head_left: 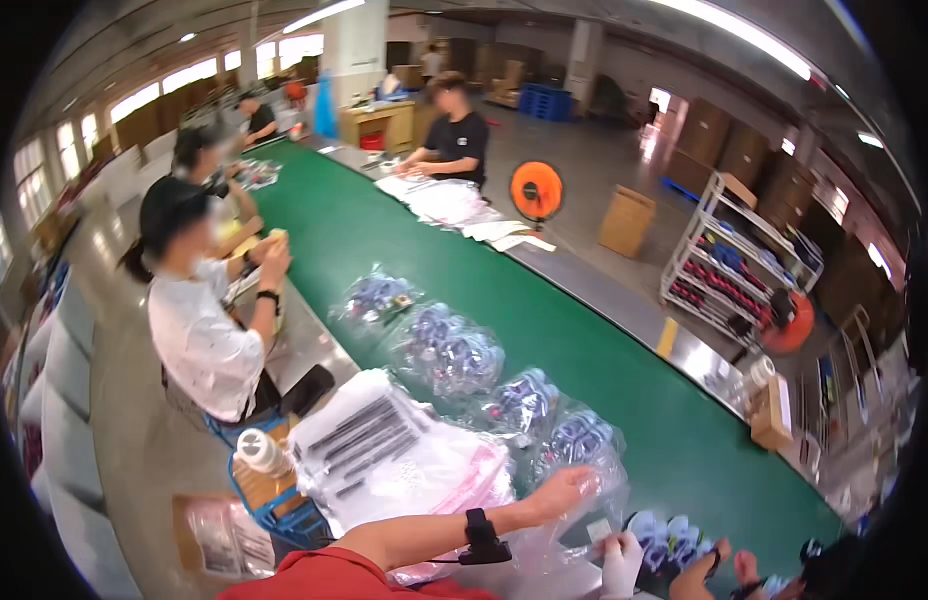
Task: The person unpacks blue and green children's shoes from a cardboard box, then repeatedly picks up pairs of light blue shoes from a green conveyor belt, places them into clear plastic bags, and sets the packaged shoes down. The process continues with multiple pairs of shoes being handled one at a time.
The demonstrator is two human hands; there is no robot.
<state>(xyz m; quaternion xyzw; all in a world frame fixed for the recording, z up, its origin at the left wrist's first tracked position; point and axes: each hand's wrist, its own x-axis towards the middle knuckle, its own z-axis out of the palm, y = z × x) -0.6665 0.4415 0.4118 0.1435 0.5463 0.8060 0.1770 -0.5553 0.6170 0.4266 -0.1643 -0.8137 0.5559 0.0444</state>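
Note:
My left hand point(564, 494), with a black band on the wrist, reaches across to the right. Its fingers are closed on the edge of a clear plastic bag point(609, 478). Below it, my right hand point(621, 562), which looks white-gloved, pinches a small pale card point(599, 530) beside the bag's film. Just beyond my left hand lies a bagged bundle of blue-purple shoes point(581, 437). Close to my right hand, unbagged blue-purple shoes point(669, 538) rest on the green belt. A stack of printed white plastic bags point(384, 450) lies left of my left forearm.
More bagged shoes point(446, 345) line the green conveyor belt point(624, 370). At the lower right, another person's hands point(699, 572) are close to the loose shoes. Seated co-workers point(204, 310) work along the left edge. A white roll point(261, 452) stands on a stool beside the bag stack.

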